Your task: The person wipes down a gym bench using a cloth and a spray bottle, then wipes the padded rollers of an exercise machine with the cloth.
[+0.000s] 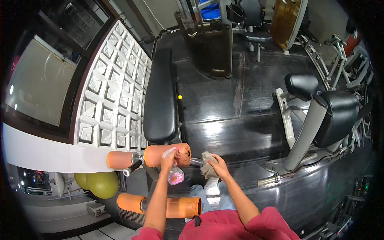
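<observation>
My left hand (170, 157) is wrapped round the neck of a clear spray bottle (176, 176) with a pink label, over the orange foam roller (154, 156) at the end of a black padded bench (161, 96). In my right hand (218, 165) is a crumpled grey-beige cloth (208, 168), just right of that roller, beside a thin metal bar. A second pair of orange rollers (182, 207) lies nearer my body, below my left forearm. A black grip (136, 165) sticks out left of the upper roller.
Black-padded gym equipment (336, 116) stands at the right on the dark floor (212, 100). A white block wall (116, 88) runs along the left. Green exercise balls (103, 185) sit at lower left. A small yellow ball (180, 97) lies beside the bench.
</observation>
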A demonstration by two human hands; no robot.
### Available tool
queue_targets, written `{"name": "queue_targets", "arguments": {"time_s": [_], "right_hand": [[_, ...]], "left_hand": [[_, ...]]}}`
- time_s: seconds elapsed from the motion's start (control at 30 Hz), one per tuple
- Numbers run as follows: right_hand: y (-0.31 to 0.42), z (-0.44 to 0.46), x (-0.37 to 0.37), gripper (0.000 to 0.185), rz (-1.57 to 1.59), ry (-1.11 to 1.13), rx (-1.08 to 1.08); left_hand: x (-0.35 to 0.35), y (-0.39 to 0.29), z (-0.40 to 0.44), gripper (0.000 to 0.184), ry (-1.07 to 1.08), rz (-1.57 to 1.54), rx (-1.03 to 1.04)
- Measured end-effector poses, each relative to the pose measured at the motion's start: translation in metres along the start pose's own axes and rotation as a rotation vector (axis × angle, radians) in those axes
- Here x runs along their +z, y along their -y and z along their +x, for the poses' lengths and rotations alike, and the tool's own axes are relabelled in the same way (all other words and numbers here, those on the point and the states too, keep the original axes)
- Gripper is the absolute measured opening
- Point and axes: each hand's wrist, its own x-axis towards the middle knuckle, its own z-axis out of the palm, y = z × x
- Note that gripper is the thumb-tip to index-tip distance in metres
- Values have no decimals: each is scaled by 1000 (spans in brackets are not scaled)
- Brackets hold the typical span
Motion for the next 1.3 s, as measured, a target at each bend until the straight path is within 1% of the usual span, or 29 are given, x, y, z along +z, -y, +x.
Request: {"name": "queue_targets", "arguments": {"time_s": [0.03, 0.07, 0.13, 0.17, 0.2, 0.23, 0.27, 0.33, 0.37, 0.47, 0.57, 0.63, 0.7, 0.77, 0.8, 0.87, 0.93, 1.0, 1.03, 1.07, 1.13, 1.17, 1.2, 1.27, 1.3], "right_hand": [[8, 7, 8, 49, -39, -22, 15], [16, 17, 19, 49, -43, -24, 23], [16, 41, 43, 54, -100, -81, -97], [8, 56, 57, 53, -55, -74, -82], [3, 69, 71, 53, -9, -68, -68], [10, 69, 85, 47, -88, -103, -86], [15, 60, 94, 47, -91, -98, -72], [20, 45, 106, 41, -172, -255, -289], [24, 30, 107, 38, -156, -289, -365], [24, -5, 105, 32, -149, -243, -319], [-2, -15, 106, 27, -142, -244, -345], [-12, -18, 107, 27, -150, -252, -314], [-18, -14, 111, 26, -155, -261, -289], [-21, -6, 118, 26, -177, -352, -225], [-24, 0, 118, 26, -174, -353, -221], [-28, 15, 115, 24, -58, -333, -124], [-36, 31, 112, 23, -43, -300, -85], [-36, 43, 107, 23, -36, -270, -185], [-30, 41, 105, 22, -50, -306, -267], [-25, 38, 103, 22, -49, -306, -268], [-2, 31, 98, 22, -10, -299, -319], [3, 32, 96, 21, 5, -299, -381], [11, 34, 95, 21, 6, -298, -381], [26, 44, 93, 21, -95, -234, -589], [22, 53, 93, 23, -144, -148, -604]], "left_hand": [[-3, 1, 5, 31, 18, -36, -19], [-7, 2, 9, 31, 19, -39, -27], [-11, -8, 8, 32, 67, -88, -206], [-7, -19, 2, 33, 52, -81, -254], [-5, -23, 2, 33, 47, -83, -269], [-3, -22, 2, 33, 32, -67, -242], [-3, -21, 2, 33, 18, -52, -215], [-6, -10, 4, 33, 3, -57, -226], [-5, -9, 3, 32, 1, -62, -229], [-4, -15, 1, 32, 7, -69, -258], [-6, -21, 0, 31, 26, -70, -289], [-8, -20, 0, 31, 30, -74, -307], [-10, -18, 2, 31, 61, -75, -322], [-10, -17, 1, 31, 45, -83, -345], [-9, -17, 1, 30, 31, -92, -359], [-8, -17, 0, 29, 22, -86, -354], [-8, -18, 0, 29, 13, -80, -343], [-7, -21, 0, 28, -2, -66, -361], [-7, -20, 1, 28, -1, -65, -359], [-8, -19, 1, 28, 0, -72, -360], [-9, -16, 0, 28, -1, -77, -364], [-9, -15, 0, 28, -1, -86, -365], [-10, -15, 1, 28, 0, -94, -366], [-10, -20, 0, 29, 15, -83, -374], [-10, -21, -1, 31, 32, -71, -385]]}}
